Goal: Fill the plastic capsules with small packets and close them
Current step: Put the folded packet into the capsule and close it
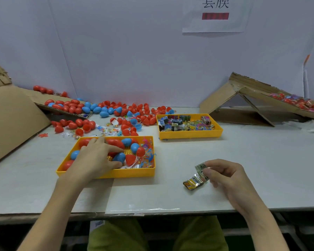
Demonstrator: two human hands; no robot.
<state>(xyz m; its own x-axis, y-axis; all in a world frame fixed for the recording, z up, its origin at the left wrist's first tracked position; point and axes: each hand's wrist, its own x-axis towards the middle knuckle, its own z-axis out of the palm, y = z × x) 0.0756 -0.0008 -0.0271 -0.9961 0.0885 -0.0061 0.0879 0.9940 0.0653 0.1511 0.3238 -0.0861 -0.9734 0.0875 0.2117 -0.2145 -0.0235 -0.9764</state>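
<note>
Pinching two crumpled foil packets [195, 180] between thumb and curled fingertips, the right hand [225, 178] holds them just above the table [261, 160], near its front edge; barcodes show on the foil, but the lettering is too small to read. The left hand [94, 160] reaches into the near tray [134, 173], fingers spread over the capsules there, with forefinger and thumb on either side of a blue capsule [119, 157]; whether they have closed on it cannot be told. There are two yellow trays. The near one shows four blue pieces, at least five red, and a tangle of small clear bags along its right side. The far tray [188, 134], well apart to the right and behind, is heaped with printed packets, too many to count. Beyond the near tray, loose capsules [105, 109] litter the table, mostly red with some blue, many of them open halves. Two cardboard ramps flank the table: the left ramp [13, 115] carries more capsules, and the right ramp [252, 95] carries red wrapped pieces. A paper sign [216, 24] on the wall reads "套膜", cut off at the top, above a blurred red bar.
</note>
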